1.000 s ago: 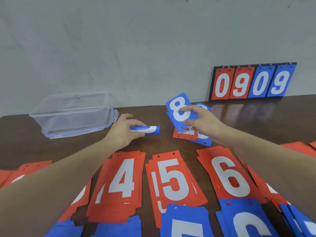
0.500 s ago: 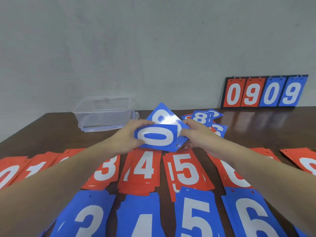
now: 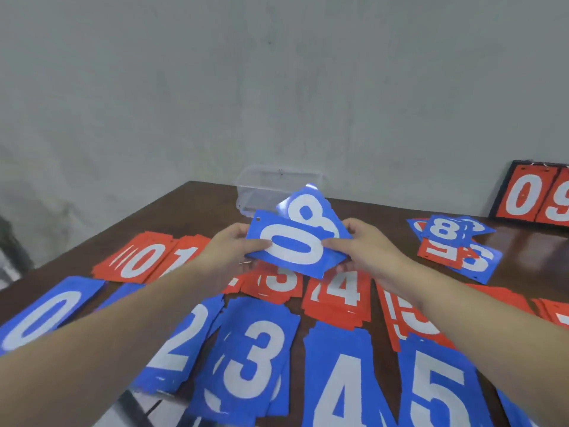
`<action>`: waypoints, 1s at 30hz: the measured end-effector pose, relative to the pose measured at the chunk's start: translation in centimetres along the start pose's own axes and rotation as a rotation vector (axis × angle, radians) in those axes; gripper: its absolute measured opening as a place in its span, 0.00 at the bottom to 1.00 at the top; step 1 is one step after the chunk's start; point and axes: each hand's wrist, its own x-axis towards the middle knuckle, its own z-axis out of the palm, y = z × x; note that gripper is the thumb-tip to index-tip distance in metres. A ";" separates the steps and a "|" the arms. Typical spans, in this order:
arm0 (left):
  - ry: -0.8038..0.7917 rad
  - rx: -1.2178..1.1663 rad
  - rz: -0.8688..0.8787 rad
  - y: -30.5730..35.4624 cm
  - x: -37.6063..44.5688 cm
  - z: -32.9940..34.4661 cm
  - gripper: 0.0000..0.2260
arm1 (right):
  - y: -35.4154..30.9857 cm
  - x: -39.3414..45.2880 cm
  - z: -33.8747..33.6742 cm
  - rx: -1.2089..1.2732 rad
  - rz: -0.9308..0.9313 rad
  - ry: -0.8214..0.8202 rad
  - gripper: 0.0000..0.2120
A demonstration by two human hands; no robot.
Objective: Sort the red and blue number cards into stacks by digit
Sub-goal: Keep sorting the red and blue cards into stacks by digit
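Head: cards (image 3: 295, 241) between both hands.

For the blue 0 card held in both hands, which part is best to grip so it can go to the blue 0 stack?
Likely the blue 0 card's left short edge, pinched from the left where the left hand already grips it. It overlaps the blue 8 card, so slide it leftward toward the blue 0 stack.

You have a clear plastic container (image 3: 271, 186) standing at the far edge of the dark wooden table (image 3: 191, 204), against the grey wall (image 3: 277, 87), and a black-framed flip scoreboard (image 3: 535, 195) leaning far right.
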 end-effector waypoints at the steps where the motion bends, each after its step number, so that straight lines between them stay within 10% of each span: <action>1: 0.010 -0.055 -0.033 -0.3 -0.5 -1.0 0.12 | -0.2 0.2 1.0 0.006 -0.002 0.000 0.12; 15: 0.341 -0.282 0.065 -1.1 -5.9 -19.7 0.05 | -3.8 1.6 14.3 0.170 0.078 -0.222 0.06; 30: 0.635 0.439 0.045 -4.1 -8.0 -31.3 0.11 | -5.3 2.1 22.4 0.047 0.099 -0.420 0.08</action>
